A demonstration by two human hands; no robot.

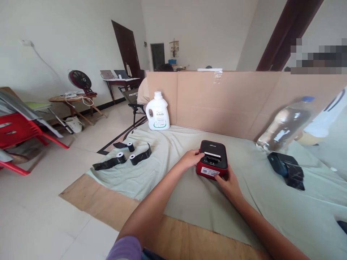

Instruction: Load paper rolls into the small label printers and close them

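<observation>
A red and black label printer [214, 153] rests on the pale green cloth [184, 202], with a white strip showing at the slot on its top and a sticker on its near side. My left hand [192, 159] grips its left side, thumb at the top edge near the slot. Around the lower right corner curls my right hand [229, 182], thumb against the near side by the sticker. Fingers on the far sides of the printer are partly hidden.
Several black paper rolls [131, 146] lie partly unrolled at the left. A white jug [158, 112] stands by the cardboard partition [217, 103]. To the right are a large clear bottle [287, 122], leaning, and a dark device [284, 168] with black paper.
</observation>
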